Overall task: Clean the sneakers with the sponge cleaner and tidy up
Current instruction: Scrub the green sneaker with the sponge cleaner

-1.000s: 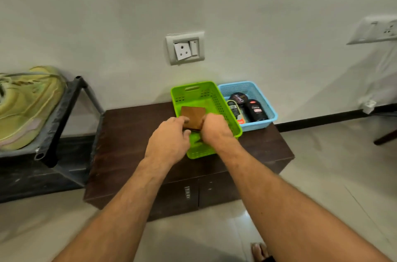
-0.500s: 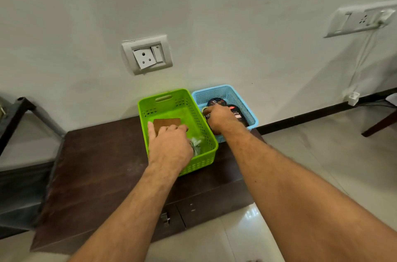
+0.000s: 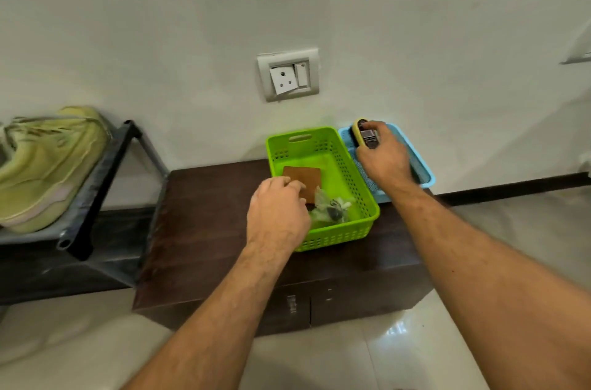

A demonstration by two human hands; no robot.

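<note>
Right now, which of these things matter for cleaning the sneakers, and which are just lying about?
For the job:
- dark sponge cleaner with a yellow pad, gripped by the right hand
- pale green sneaker on the black rack
- blue plastic basket

Lying about:
- brown square pad under the left hand
- green plastic basket
- grey wall socket

No writing can be read anywhere in the frame. The dark label on the sponge cleaner (image 3: 367, 137), held up in the right hand (image 3: 382, 159) right of centre above the blue basket (image 3: 427, 177), seems to carry print, but it is too blurred to make out.
</note>
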